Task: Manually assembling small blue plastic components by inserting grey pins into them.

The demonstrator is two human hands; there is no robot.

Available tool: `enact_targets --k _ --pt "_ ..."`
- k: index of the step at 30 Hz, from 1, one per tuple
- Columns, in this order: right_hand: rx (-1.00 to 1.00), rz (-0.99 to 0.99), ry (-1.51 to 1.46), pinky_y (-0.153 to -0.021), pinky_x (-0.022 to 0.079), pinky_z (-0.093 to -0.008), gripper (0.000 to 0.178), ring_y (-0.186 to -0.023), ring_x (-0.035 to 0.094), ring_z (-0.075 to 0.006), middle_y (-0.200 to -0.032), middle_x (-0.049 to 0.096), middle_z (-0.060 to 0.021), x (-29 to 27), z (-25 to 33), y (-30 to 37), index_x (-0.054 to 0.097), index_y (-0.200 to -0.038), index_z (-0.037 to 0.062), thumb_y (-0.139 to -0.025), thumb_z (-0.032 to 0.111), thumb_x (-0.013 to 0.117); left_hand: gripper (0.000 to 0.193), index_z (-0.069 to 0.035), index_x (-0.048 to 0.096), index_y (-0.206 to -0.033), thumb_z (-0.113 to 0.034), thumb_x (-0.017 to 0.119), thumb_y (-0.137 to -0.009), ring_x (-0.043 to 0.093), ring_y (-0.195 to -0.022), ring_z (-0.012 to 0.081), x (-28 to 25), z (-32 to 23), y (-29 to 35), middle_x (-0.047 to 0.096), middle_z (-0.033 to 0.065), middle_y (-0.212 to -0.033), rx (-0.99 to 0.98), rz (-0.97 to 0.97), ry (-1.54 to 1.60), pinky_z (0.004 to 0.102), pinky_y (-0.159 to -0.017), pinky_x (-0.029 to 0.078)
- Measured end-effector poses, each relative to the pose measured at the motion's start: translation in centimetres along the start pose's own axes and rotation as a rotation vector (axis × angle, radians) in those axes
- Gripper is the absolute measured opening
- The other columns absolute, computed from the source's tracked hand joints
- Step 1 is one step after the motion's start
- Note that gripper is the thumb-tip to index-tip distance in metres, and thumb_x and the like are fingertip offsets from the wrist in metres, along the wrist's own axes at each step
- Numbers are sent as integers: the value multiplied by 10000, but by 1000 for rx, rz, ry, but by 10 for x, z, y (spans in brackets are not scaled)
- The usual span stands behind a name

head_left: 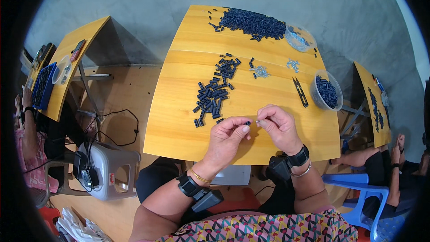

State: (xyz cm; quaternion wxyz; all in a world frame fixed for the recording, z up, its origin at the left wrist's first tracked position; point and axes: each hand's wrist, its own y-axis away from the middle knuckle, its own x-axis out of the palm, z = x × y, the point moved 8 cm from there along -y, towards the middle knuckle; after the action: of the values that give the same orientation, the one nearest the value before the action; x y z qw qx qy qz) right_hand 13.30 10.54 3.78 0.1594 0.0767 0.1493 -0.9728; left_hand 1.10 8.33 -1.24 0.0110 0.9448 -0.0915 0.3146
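Near the front edge of the wooden table (172, 136), my left hand (226, 138) pinches a small black plastic sleeve (248, 123) between thumb and fingers. Facing it, my right hand (282, 130) is closed on a tiny silvery metal piece (257, 121), whose exact kind is too small to make out. The two parts are a little apart. Left of my hands lies a loose pile of black sleeves (210, 98). Beyond them are small silvery pieces (261, 71), with another little heap of silvery pieces (293, 65) farther right. Black thread snips (300, 92) lie to the right.
A clear tub of black parts (326, 92) stands at the table's right edge. At the far side are a big black heap (253, 23) and a tub with silvery pieces (301, 40). People sit at side tables. A grey stool (109, 170) and cables are left, a blue chair (358, 192) right.
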Motion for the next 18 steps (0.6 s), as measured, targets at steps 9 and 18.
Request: enact_targets --k 9,18 --pt "-69 -29 149 -663 440 -240 89 -736 544 -135 -798 561 -55 2 20 1 561 -851 7 -786 -53 569 158 10 594 -999 8 545 -850 561 -712 110 -2 -3 1 604 43 -816 33 -36 -95 230 -684 474" --pt "-171 -18 307 -629 461 -281 97 -711 585 -214 -789 577 -100 9 39 1 569 -847 10 -771 -51 576 138 15 594 -980 4 508 -872 568 -694 125 1 -1 0 609 62 -790 -2 11 -45 231 -653 462"
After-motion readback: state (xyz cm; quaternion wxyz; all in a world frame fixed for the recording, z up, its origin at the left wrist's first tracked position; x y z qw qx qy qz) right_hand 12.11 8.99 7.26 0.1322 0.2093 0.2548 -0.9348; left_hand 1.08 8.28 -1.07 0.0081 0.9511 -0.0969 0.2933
